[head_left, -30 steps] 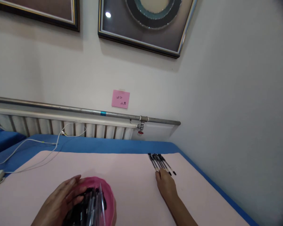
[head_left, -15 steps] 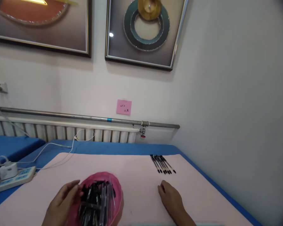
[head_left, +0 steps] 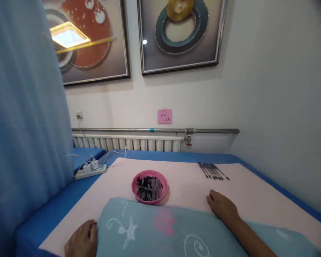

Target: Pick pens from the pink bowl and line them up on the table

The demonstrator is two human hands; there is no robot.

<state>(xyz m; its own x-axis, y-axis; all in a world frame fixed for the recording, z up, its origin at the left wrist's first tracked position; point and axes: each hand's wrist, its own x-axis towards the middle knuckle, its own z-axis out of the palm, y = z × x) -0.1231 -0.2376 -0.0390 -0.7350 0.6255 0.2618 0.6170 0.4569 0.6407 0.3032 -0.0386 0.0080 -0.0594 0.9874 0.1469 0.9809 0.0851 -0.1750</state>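
A round pink basket [head_left: 134, 194] stands on the pale pink sheet, filled with black and clear pens [head_left: 149, 188]. Low on the left, my left hand [head_left: 82, 238] rests on the sheet, its fingers curled in; nothing shows in it, and it lies by the edge of a blue flowered cloth. My right hand [head_left: 223, 205] is a loose fist on the sheet beyond that cloth, with no object showing in it. Just past it, several black-tipped pens [head_left: 214, 171] lie side by side in a slanting row.
The blue flowered cloth [head_left: 139, 228] covers the near part of the pink sheet [head_left: 184, 178]. A power strip [head_left: 91, 172] with plugs and white cables sits at left, near a blue curtain [head_left: 29, 107]. A radiator [head_left: 128, 143] and pipe run along the back wall.
My left hand has left the basket's rim and come back to the lower left. The camera view has pulled back and turned left, showing the curtain and cloth. My right hand stays fisted.
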